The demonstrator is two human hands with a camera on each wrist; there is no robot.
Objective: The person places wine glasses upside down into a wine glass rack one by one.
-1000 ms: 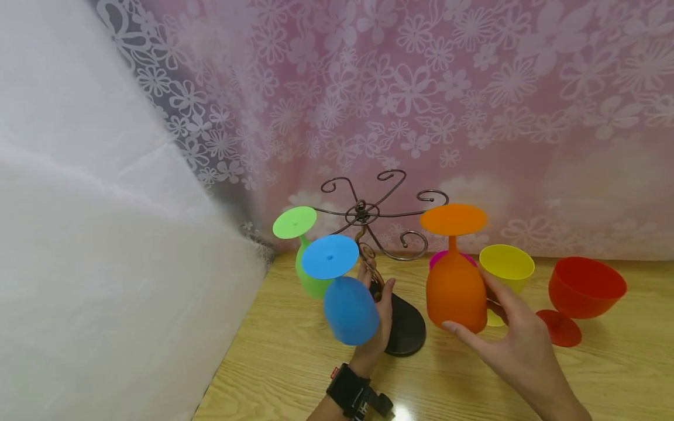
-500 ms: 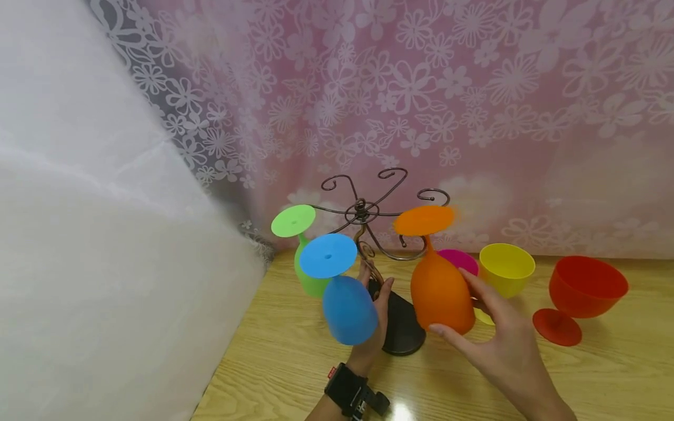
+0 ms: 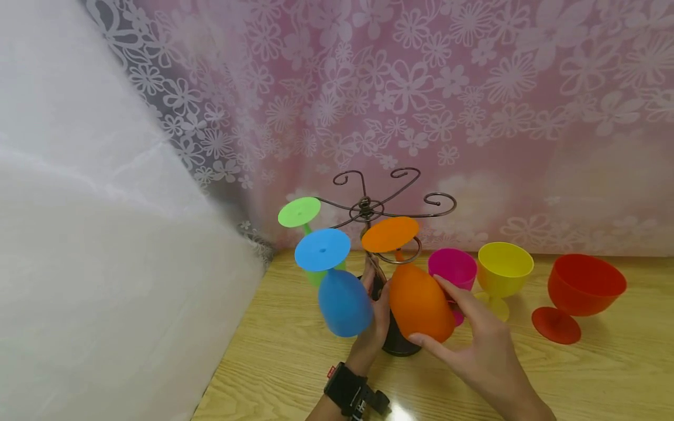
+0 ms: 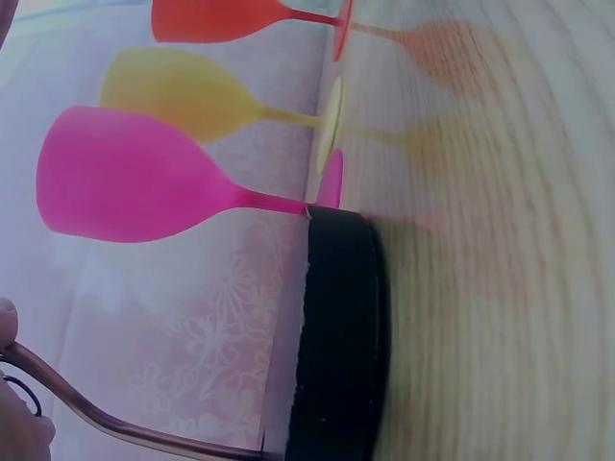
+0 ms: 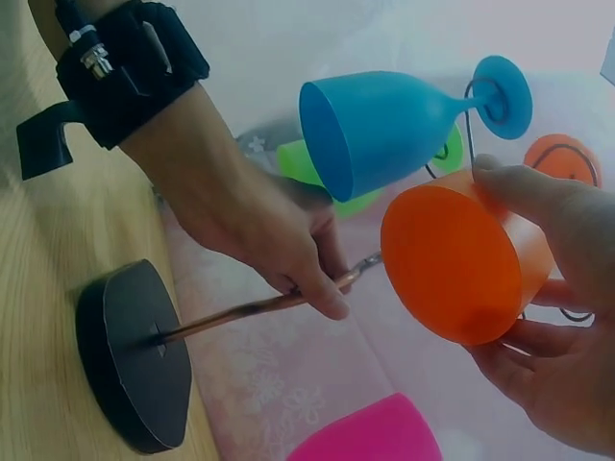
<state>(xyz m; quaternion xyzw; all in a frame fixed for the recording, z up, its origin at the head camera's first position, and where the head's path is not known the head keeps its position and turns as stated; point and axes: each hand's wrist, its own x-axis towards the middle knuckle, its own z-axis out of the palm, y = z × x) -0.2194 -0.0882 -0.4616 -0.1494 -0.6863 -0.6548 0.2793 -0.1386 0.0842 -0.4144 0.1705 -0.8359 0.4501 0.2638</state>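
R hand [image 3: 487,345]: goblet [image 3: 421,304] now poss. in hook [image 3: 420,248]

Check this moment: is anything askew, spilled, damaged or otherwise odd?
Mostly no: I see no spill or damage. Only the orange plastic-looking stemmed goblet stands out: it is upside down and leaning, though the right hand grips it at the dark metal scroll-armed rack, so the tilt is probably just handling.

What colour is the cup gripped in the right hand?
The cup is plain orange; the head view shows it best.
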